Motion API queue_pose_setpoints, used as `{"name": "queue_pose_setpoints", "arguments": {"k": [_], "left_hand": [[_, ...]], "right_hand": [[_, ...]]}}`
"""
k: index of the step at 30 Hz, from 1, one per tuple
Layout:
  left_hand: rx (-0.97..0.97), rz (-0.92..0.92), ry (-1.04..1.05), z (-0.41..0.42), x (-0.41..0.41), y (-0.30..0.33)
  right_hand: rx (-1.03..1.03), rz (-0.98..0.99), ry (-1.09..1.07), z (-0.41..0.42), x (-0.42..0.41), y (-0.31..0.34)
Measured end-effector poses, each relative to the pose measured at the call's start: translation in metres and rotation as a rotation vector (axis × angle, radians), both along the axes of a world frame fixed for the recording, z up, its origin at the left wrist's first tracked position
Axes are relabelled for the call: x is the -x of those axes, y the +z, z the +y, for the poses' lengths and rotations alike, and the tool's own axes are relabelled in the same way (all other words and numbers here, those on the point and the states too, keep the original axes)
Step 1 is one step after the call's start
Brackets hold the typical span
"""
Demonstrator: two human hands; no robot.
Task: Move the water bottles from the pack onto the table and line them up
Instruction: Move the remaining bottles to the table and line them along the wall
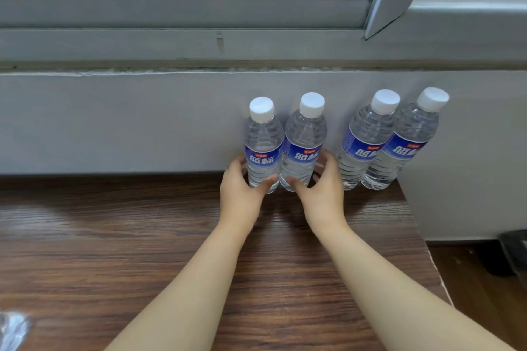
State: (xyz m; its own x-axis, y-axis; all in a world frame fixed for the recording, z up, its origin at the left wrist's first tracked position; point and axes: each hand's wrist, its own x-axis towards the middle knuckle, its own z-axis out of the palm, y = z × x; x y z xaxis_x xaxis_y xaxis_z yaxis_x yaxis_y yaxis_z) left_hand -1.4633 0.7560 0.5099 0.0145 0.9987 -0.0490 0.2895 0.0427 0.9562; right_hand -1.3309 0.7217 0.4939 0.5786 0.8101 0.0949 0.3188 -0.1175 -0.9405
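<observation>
At the frame's centre my left hand (241, 188) curls round one water bottle (262, 148) and my right hand (322, 188) round its touching neighbour (304, 142), both upright on the wooden table (114, 236) against the grey wall (114, 122), with two more bottles (390, 142) standing right of them.

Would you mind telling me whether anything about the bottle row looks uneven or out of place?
One thing: a gap splits the row. The left hand and right hand grip two touching bottles, apart from the pair on the right.
</observation>
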Motion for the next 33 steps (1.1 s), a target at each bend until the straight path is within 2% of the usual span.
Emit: {"name": "queue_pose_setpoints", "arguments": {"k": [6, 16, 33], "left_hand": [[0.005, 0.005, -0.019, 0.000, 0.002, -0.003], [-0.003, 0.017, -0.037, 0.001, -0.012, -0.003], [-0.022, 0.010, -0.061, -0.003, -0.031, -0.005]], "right_hand": [[-0.029, 0.030, -0.081, -0.006, 0.003, -0.013], [-0.064, -0.127, -0.182, -0.014, 0.001, -0.010], [-0.051, -0.077, -0.336, -0.020, -0.002, 0.000]]}}
